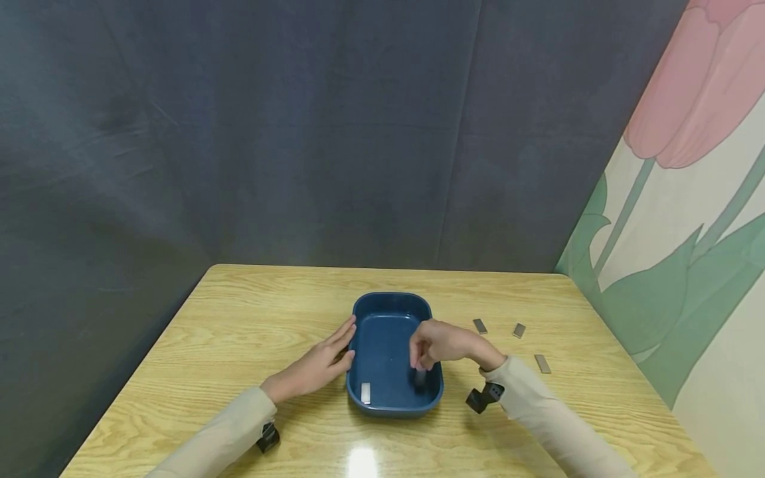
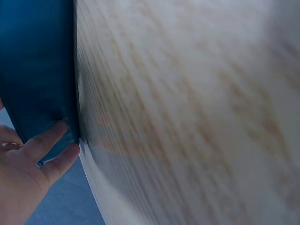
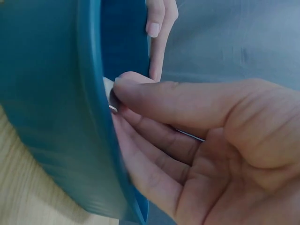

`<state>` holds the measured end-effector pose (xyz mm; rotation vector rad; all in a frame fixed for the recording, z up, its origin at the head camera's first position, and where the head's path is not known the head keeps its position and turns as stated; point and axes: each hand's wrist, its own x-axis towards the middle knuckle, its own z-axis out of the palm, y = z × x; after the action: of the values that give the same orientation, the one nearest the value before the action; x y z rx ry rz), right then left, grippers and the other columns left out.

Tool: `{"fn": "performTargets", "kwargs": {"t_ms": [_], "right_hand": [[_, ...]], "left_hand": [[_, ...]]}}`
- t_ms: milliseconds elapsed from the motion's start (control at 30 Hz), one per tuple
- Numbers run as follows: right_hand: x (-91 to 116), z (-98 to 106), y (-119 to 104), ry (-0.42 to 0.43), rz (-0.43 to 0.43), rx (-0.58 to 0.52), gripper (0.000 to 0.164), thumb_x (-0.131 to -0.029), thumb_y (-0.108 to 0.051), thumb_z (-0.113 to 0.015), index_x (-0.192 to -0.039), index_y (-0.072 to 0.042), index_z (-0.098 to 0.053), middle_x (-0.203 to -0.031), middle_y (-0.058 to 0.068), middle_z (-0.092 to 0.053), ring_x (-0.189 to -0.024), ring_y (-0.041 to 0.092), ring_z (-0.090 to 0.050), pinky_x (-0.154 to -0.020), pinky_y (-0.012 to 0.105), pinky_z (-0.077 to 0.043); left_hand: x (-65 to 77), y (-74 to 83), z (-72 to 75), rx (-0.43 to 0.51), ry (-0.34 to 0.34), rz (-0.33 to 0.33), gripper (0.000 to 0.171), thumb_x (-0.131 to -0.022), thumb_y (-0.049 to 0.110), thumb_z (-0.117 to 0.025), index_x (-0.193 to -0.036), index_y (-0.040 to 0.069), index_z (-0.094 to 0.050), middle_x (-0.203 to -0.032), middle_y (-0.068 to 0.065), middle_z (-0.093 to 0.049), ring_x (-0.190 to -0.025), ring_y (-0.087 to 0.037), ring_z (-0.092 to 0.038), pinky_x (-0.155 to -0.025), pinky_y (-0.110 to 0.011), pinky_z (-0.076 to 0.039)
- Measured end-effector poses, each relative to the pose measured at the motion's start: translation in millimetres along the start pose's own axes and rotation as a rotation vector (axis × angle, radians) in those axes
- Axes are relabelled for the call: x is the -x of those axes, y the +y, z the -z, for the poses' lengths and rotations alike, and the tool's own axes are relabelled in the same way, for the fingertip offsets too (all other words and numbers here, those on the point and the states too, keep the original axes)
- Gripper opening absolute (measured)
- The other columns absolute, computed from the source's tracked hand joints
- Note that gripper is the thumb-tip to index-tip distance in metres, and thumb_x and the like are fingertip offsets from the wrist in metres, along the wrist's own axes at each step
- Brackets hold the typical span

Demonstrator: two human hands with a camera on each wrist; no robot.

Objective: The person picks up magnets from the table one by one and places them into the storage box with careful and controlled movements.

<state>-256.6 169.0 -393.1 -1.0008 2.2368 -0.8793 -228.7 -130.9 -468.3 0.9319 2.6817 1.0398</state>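
Observation:
A dark blue rectangular tray [image 1: 385,352] with rounded corners stands mid-table. My left hand [image 1: 313,370] rests its extended fingers against the tray's left side; the left wrist view shows the fingertips [image 2: 60,129] touching the outer wall. My right hand [image 1: 445,342] reaches over the right rim. Between its thumb and fingers it pinches a small flat silvery rectangular piece [image 3: 110,93], partly hidden by the rim in the right wrist view. A similar pale piece [image 1: 366,393] lies inside the tray at the near left corner.
Right of the tray, three small flat grey-brown pieces lie on the wooden table [image 1: 269,305]: one near the tray [image 1: 480,326], one farther right [image 1: 519,330], one closer to me [image 1: 542,364]. A dark curtain [image 1: 335,133] hangs behind; a flower-painted wall [image 1: 687,279] borders the right.

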Motion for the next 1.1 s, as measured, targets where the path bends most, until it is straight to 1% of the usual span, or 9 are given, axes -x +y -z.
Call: {"fn": "performTargets", "kwargs": {"t_ms": [467, 800, 1100], "right_hand": [[-6.1, -9.1, -0.6, -0.018, -0.041, 0.043, 0.024, -0.079, 0.021, -0.065, -0.078, -0.001, -0.073, -0.071, 0.000, -0.069, -0.064, 0.014, -0.065, -0.060, 0.030, -0.056], [-9.6, -15.2, -1.7, -0.050, -0.065, 0.082, 0.028, -0.079, 0.022, -0.064, -0.076, -0.003, -0.073, -0.071, -0.001, -0.068, -0.062, 0.011, -0.062, -0.059, 0.026, -0.055], [-10.3, -18.3, -2.6, -0.052, -0.078, 0.111, 0.027, -0.080, 0.022, -0.065, -0.074, -0.003, -0.073, -0.069, -0.002, -0.067, -0.059, 0.010, -0.061, -0.057, 0.024, -0.053]], "left_hand": [[-0.1, 0.1, -0.1, 0.001, 0.003, -0.006, 0.061, -0.107, 0.028, -0.044, -0.157, 0.001, -0.019, -0.166, -0.001, -0.002, -0.145, -0.016, -0.019, -0.111, -0.038, -0.034], [0.5, -0.2, -0.6, -0.012, 0.006, -0.012, 0.062, -0.107, 0.028, -0.044, -0.157, 0.002, -0.019, -0.166, -0.001, -0.003, -0.146, -0.016, -0.017, -0.112, -0.039, -0.032], [1.1, -1.4, -1.3, -0.004, 0.008, -0.017, 0.062, -0.108, 0.028, -0.044, -0.157, 0.002, -0.018, -0.166, -0.001, -0.002, -0.146, -0.015, -0.017, -0.112, -0.038, -0.032]]}}
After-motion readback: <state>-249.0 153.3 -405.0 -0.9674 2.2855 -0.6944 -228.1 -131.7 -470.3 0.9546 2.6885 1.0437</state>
